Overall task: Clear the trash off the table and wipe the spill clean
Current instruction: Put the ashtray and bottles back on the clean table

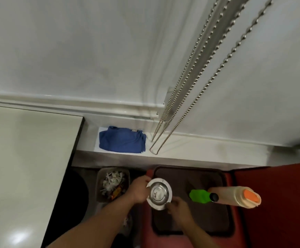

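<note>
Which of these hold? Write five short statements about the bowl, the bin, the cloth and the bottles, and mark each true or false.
1. Both hands hold the metal bowl: the left hand and the right hand. True.
2. The blue cloth lies inside the trash bin. False: it lies folded on the white ledge by the wall.
3. The trash bin already has litter in it. True.
4. The bowl is above the white table. False: it is above the dark tray.
5. The green bottle has an orange cap. False: its cap is black; the beige bottle has the orange one.
</note>
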